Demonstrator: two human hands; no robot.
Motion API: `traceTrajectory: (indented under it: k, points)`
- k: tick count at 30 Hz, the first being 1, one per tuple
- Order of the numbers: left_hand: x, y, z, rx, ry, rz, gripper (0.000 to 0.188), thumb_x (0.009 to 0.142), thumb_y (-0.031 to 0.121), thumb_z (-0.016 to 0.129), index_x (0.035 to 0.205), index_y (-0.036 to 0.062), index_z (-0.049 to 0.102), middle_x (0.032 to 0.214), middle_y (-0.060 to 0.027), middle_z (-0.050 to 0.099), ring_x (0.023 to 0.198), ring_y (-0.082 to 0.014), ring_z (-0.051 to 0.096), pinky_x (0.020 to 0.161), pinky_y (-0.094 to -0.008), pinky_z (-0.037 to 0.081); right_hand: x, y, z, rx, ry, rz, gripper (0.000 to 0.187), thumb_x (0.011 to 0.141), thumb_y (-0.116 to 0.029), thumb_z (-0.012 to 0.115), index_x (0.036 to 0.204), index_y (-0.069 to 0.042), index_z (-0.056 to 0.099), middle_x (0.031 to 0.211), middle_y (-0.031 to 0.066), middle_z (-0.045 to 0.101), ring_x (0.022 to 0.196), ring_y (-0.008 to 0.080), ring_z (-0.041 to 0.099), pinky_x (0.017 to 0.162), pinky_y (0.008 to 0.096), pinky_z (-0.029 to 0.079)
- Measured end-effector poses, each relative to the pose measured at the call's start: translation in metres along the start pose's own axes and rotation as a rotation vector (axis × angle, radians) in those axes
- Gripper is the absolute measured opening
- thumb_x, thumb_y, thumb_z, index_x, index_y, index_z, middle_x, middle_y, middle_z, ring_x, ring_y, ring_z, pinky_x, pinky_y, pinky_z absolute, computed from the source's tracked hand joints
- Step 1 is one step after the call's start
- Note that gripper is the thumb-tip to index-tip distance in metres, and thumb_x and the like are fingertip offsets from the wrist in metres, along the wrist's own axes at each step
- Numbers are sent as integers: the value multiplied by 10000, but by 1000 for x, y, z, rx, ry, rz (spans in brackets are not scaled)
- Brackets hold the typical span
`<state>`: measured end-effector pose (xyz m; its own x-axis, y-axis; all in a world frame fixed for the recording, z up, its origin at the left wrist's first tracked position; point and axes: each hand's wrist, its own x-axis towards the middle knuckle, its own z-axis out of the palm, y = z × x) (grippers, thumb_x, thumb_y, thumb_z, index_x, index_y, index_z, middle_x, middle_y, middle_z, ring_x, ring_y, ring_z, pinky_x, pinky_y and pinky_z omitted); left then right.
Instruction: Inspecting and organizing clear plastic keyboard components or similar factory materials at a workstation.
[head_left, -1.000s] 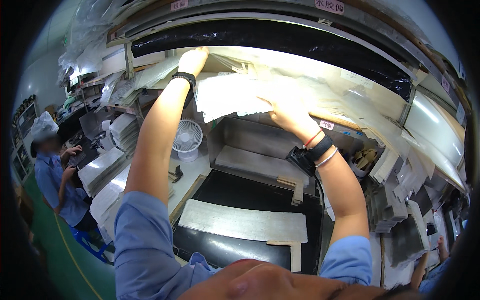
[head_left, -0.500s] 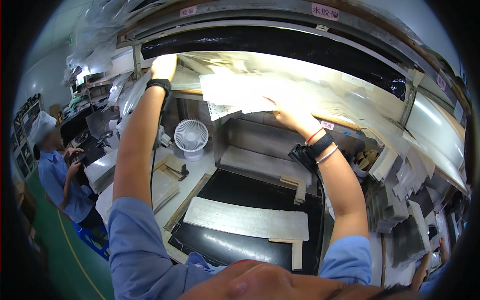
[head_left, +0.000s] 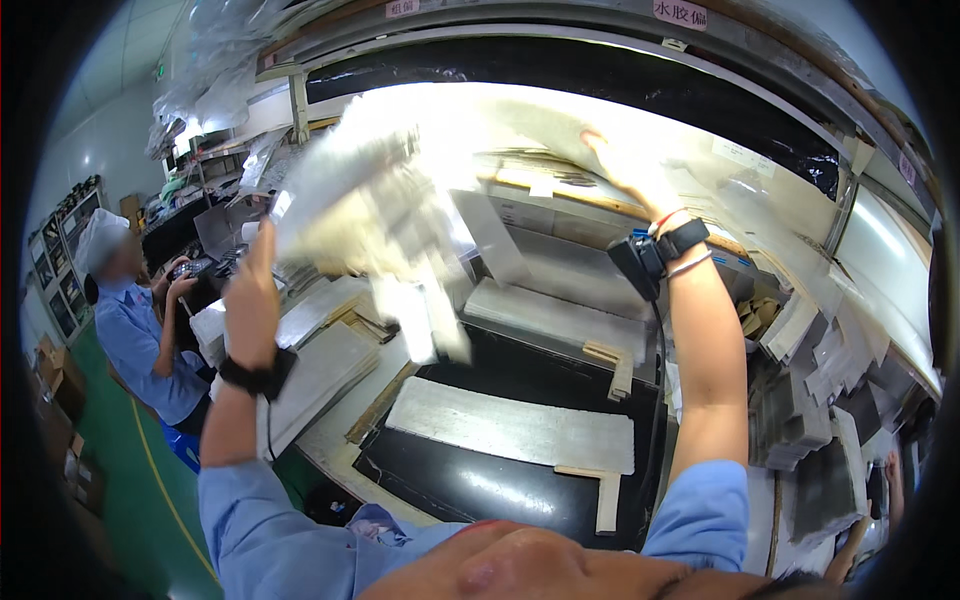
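Note:
A large translucent sheet [head_left: 345,205], smeared by motion and partly washed out by glare, spans the space below the bright light. My left hand [head_left: 252,305] is closed on its left edge, level with the fan's former place. My right hand [head_left: 630,175] is raised under the light, with its fingers closed at the sheet's far right part; glare hides some of the fingertips. Below, a long pale grey slab [head_left: 510,420] lies on the black work surface [head_left: 480,505]. An L-shaped wooden piece [head_left: 606,492] touches its near right edge.
Another pale slab [head_left: 555,318] lies farther back, beside a second L-shaped piece [head_left: 622,375]. Flat sheets [head_left: 330,375] are stacked at left, and grey blocks [head_left: 785,425] stand at right. A seated co-worker [head_left: 150,335] is at far left; a shelf rail [head_left: 560,28] runs overhead.
My left hand has come down and to the left, swinging the sheet out over the left side, where it hides the white fan. My right hand has moved slightly up and right.

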<state>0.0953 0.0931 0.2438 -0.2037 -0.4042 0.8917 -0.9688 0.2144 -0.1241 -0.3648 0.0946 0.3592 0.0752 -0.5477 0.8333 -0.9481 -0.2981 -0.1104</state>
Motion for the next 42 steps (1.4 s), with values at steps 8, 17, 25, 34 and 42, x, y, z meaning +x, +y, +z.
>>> traceTrajectory:
  k: [8,17,25,34,42]
  points:
    - [-172,103,45,-437,-628,580,442,827,38,428,1259,-55,435,1163,-204,553,1098,-366,532,914,-357,457,17,14,-7,-36,40,-128,309,891,-216,490,1075,2,611,1063,188,624,970,336,584,861,385,441]
    - [113,124,66,-557,121,443,366,816,235,640,1118,38,576,1028,-177,616,954,-320,579,839,-394,452,15,21,-5,8,16,-126,267,887,-176,494,1002,28,621,962,192,629,891,323,585,818,360,447]
    - [220,207,136,-357,-120,341,482,780,229,617,1240,128,513,1016,-181,636,981,-354,581,866,-423,450,9,18,-3,-141,65,-179,249,873,-162,493,971,23,627,982,200,622,906,341,580,825,383,449]
    - [253,187,165,-345,-160,404,252,861,179,466,1017,112,652,948,-194,648,898,-330,631,812,-404,487,-7,-4,-6,140,219,31,233,877,-148,505,976,24,628,904,172,658,821,270,625,738,332,477]
    - [259,157,164,-226,21,428,299,882,130,443,1151,115,573,1047,-158,637,956,-300,623,829,-388,491,-10,-15,-1,344,360,92,211,893,-149,533,994,4,639,903,107,678,820,154,631,722,290,492]
